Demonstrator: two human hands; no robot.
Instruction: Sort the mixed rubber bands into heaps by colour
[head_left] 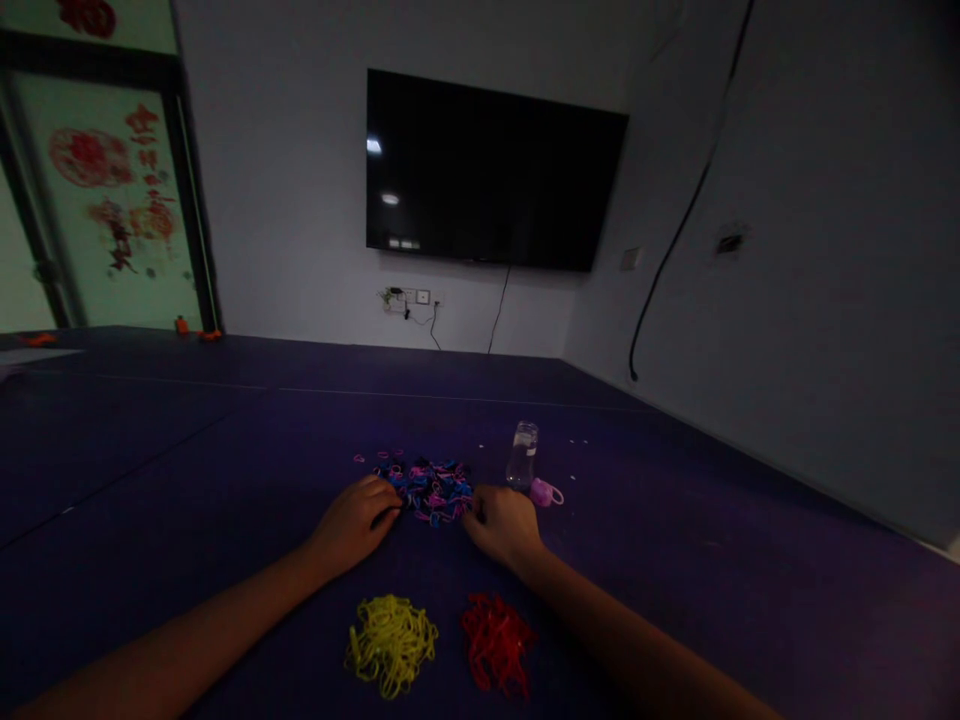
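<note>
A head-worn camera looks forward and down across the nearby purple surface (pixel 225 480) to the farther screen (pixel 495 170).

**Legible Signage: Door Area**

Upper panel: the large red brush-style character (pixel 88 16) on the pale green glass-like panel (pixel 146 25) is cut by the view's top edge; it appears to be 福.

Lower panel: the vertical column of red Chinese characters (pixel 152 180) on the pale green, dark-framed door (pixel 64 250) is too blurred for certain reading.
</note>
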